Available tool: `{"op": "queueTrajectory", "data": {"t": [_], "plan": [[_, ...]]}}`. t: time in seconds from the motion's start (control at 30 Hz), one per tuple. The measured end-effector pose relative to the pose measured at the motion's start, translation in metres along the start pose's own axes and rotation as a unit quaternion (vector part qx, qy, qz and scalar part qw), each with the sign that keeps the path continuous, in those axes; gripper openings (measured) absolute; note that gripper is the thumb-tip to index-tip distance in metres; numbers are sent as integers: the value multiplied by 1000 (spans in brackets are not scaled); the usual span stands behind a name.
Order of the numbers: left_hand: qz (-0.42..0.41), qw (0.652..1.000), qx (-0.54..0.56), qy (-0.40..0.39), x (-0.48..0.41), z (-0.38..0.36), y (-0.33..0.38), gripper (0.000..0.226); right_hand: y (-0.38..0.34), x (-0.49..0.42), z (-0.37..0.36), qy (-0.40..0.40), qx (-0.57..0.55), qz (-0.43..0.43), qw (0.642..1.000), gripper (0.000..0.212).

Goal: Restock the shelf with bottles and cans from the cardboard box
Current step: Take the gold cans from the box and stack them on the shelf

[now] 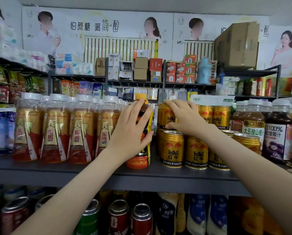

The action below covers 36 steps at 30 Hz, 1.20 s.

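Spanning mid-frame, the grey shelf [90,168] is packed: gold-and-red bottles [57,129] left, stacked gold cans [196,153] right. Between them a dark orange-capped bottle [139,161] is held in the closed grip of the left hand [131,131]; an upper-tier can [165,114] is clasped by the right hand [186,117].

L hand [131,131] grips dark bottle [140,159], R hand [186,117] grips gold can [166,116].

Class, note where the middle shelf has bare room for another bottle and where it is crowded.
Bare shelf shows as a front strip before the gold-label bottles and gold cans, plus a narrow gap between the dark bottle and cans. Rows behind are packed.
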<state>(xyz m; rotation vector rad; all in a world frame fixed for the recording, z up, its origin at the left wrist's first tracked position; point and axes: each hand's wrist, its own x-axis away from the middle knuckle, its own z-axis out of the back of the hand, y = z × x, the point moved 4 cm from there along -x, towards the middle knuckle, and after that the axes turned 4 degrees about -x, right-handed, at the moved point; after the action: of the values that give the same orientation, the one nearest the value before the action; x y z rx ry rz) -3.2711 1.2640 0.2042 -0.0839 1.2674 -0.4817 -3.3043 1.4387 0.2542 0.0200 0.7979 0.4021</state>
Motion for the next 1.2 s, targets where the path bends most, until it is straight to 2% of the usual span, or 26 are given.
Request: {"op": "queueTrajectory", "data": {"t": [0.13, 0.23, 0.33, 0.4, 0.47, 0.6, 0.73, 0.83, 0.93, 1.03, 1.2], "plan": [[-3, 1000, 5, 7, 1, 0, 0, 62, -4, 2, 1, 9, 12, -1, 1000, 85], [10, 1000, 26, -13, 10, 6, 2, 60, -11, 15, 8, 32, -40, -18, 999, 73], [45, 996, 75, -26, 29, 22, 9, 59, -31, 41, 28, 124, -78, -17, 989, 61], [94, 988, 123, -30, 49, 38, 14, 58, -56, 67, 39, 205, -96, 16, 974, 53], [152, 973, 170, -25, 76, 57, 20, 57, -87, 97, 40, 240, -152, 48, 958, 49], [208, 964, 160, -31, 156, 102, 40, 51, -157, 168, 4, 152, -289, 93, 941, 47], [283, 941, 113, -145, 267, 141, 50, 50, -234, 236, -48, 17, -392, 125, 911, 46], [383, 891, 88, -228, 355, 176, 48, 49, -306, 277, -75, -106, -453, 152, 872, 47], [464, 838, 52, -284, 426, 219, 35, 56, -384, 307, -94, -181, -487, 190, 833, 48], [509, 792, 4, -336, 493, 260, 14, 54, -461, 333, -112, -238, -498, 234, 800, 48], [590, 719, -47, -365, 601, 323, -32, 53, -585, 357, -143, -304, -487, 312, 757, 51]]}}
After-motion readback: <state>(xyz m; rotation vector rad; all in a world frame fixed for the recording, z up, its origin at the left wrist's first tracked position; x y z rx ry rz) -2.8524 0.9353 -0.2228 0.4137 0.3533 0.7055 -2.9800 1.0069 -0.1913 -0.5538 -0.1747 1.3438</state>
